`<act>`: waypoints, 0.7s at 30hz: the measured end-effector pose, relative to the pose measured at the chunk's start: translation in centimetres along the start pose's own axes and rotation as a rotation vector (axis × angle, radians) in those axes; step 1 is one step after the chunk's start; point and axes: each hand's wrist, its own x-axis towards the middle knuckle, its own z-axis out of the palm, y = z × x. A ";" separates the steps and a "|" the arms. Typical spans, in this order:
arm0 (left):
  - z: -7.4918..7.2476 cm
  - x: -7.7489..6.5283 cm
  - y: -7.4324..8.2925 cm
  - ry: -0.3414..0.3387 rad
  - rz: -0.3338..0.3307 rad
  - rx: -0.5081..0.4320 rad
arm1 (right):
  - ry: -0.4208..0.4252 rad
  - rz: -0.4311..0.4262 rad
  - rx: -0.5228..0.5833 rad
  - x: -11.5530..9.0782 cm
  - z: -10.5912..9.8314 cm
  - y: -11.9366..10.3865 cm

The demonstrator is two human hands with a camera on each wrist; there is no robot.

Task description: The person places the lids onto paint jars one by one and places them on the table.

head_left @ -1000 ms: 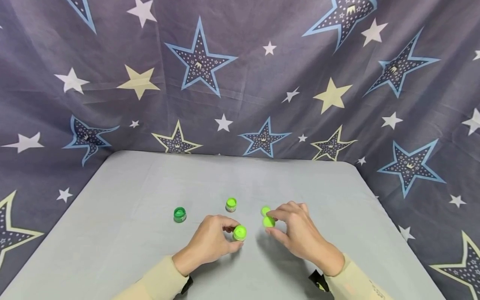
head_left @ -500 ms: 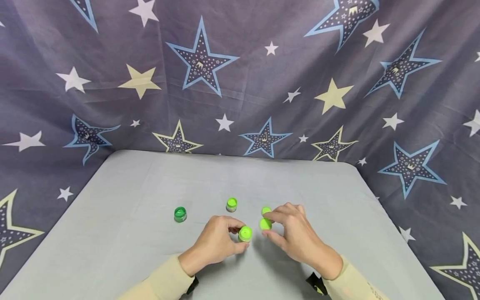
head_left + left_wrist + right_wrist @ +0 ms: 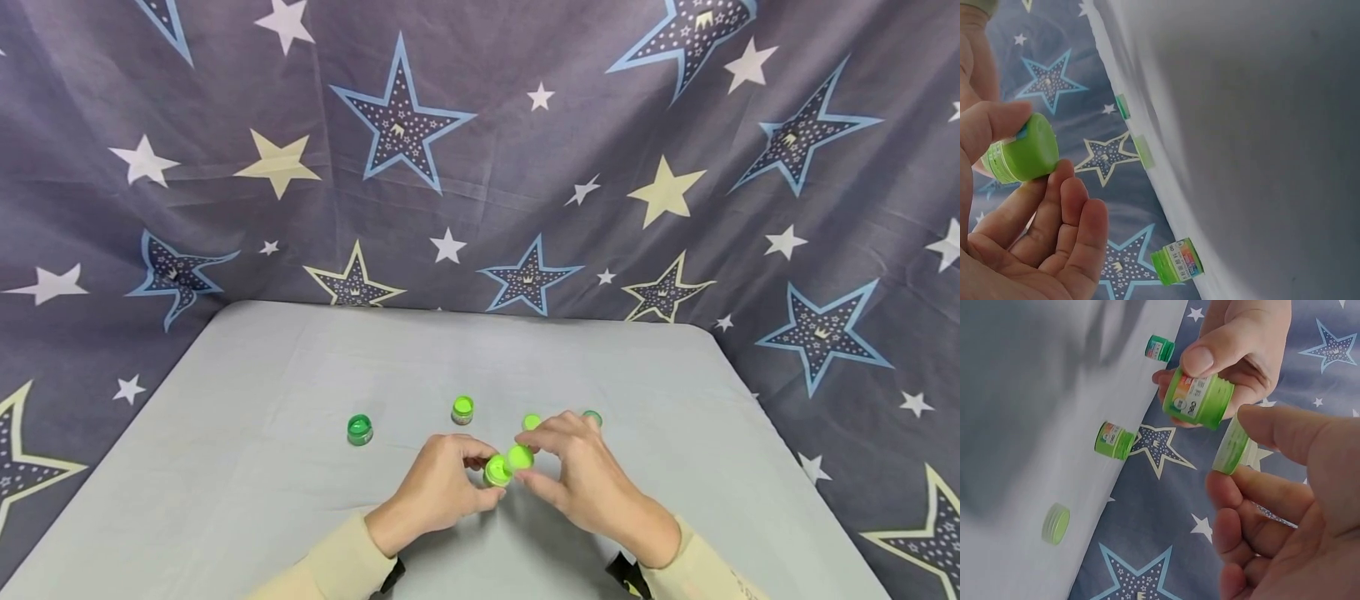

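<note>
My left hand grips a small light green paint jar between thumb and fingers, its uncapped mouth facing up. My right hand pinches a round light green lid by its edge. In the head view the lid overlaps the jar's right side. From the right wrist, the lid appears tilted beside the jar's threaded neck, and a label shows on the held jar. In the left wrist view the jar's rounded green base faces the camera.
Another uncapped light green jar stands beyond the left hand, and an uncapped dark green jar farther left. A light green lid lies on the grey tabletop. Behind the right hand a dark green lid partly shows. Star-patterned cloth hangs behind.
My right hand has brought the lid left and toward me, up to the jar. The left hand has shifted slightly right with the jar. The dark green lid has come into sight.
</note>
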 end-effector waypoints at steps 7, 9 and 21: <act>0.2 0.0 0.0 -0.001 0.015 -0.004 | -0.007 -0.032 0.033 0.0 0.4 -0.4; 0.2 0.0 0.1 0.000 0.023 -0.008 | -0.007 -0.039 0.041 0.0 0.5 -0.5; 0.4 0.0 0.4 0.006 0.027 -0.001 | -0.023 -0.056 0.048 0.1 0.7 -0.8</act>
